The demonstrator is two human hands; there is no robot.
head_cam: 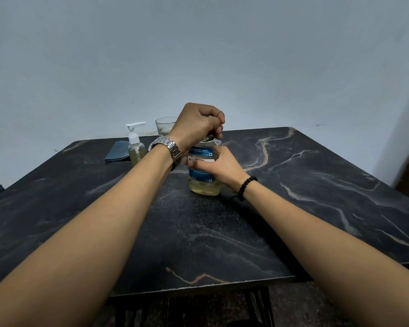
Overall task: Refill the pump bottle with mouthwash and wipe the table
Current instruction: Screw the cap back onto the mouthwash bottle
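Observation:
A mouthwash bottle point(202, 184) with a blue label and pale yellow liquid stands upright in the middle of the black marble table point(316, 185). My right hand point(219, 167) grips its body from the right. My left hand point(197, 125), with a metal watch on the wrist, is curled over the dark cap on top and hides most of it. A clear pump bottle point(135, 147) with a white pump head stands to the left, partly filled with pale liquid. A folded blue cloth point(118, 151) lies just left of the pump bottle.
A clear drinking glass point(165, 126) stands behind my left hand near the table's back edge. A plain wall rises behind the table. Dark table legs and the floor show below the front edge.

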